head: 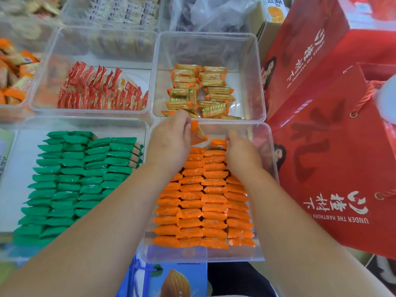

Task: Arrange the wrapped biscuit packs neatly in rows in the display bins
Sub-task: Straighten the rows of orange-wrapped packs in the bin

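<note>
Orange wrapped biscuit packs (203, 202) lie in several neat rows inside a clear bin (269, 146) in front of me. My left hand (169, 142) pinches one orange pack (198, 133) tilted above the far end of the rows. At the far end of the right rows, my right hand (241, 155) has its curled fingers on another orange pack (218, 144). Both forearms reach over the bin.
Green packs (81, 176) fill the bin to the left. Beyond stand a bin of red packs (100, 88) and a bin of gold-and-orange packs (201, 91). Red gift bags (334, 146) stand close on the right. A blue box (167, 279) sits at the near edge.
</note>
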A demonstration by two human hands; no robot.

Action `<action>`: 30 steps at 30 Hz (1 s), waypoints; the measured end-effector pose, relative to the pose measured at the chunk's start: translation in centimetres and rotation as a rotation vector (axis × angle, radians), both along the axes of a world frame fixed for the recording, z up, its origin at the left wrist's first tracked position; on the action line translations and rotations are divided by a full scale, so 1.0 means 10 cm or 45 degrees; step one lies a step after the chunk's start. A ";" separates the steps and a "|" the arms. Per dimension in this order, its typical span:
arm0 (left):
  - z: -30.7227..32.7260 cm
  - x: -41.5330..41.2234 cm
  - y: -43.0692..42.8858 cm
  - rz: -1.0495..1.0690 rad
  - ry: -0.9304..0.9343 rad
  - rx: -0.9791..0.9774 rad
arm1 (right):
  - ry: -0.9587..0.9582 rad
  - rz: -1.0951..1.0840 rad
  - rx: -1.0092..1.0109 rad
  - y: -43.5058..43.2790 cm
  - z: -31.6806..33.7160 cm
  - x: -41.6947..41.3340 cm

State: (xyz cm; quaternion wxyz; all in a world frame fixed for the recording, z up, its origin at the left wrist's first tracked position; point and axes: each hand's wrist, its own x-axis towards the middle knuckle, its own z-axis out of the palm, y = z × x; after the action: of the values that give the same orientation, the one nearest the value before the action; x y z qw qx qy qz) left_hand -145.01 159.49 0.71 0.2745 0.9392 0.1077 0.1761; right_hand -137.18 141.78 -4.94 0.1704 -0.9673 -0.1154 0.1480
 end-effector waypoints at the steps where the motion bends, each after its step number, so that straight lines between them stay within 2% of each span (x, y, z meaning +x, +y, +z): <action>1: -0.04 0.05 -0.02 -0.026 0.056 0.005 | 0.004 -0.002 -0.014 -0.03 -0.01 0.00; 5: -0.24 0.17 -0.08 -0.171 0.383 0.086 | 0.031 0.012 -0.019 -0.06 -0.03 0.00; 9: -0.42 0.18 -0.08 -0.199 0.648 0.364 | 0.154 0.061 0.041 -0.05 -0.03 0.01; 11: -0.46 0.14 -0.06 -0.216 0.653 0.425 | 0.215 0.127 0.099 -0.04 -0.02 0.03; 14: -0.49 0.01 -0.06 -0.259 0.587 0.438 | 0.294 0.264 0.014 0.02 0.01 0.04; 18: -0.47 -0.18 -0.03 -0.112 0.441 0.467 | 0.358 0.317 -0.065 0.10 0.01 0.06; 24: -0.49 -0.20 -0.01 -0.232 0.678 0.523 | 0.500 0.380 0.015 0.09 -0.01 0.16; 30: -0.51 -0.17 -0.05 -0.255 0.645 0.542 | 0.460 0.254 0.057 0.09 -0.08 0.16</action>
State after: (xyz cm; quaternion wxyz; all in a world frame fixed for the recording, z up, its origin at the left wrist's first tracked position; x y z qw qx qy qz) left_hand -146.68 158.95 -4.40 0.0531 0.9952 0.0404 -0.0719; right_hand -135.56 142.69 -5.74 0.1942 -0.9049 -0.1813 0.3325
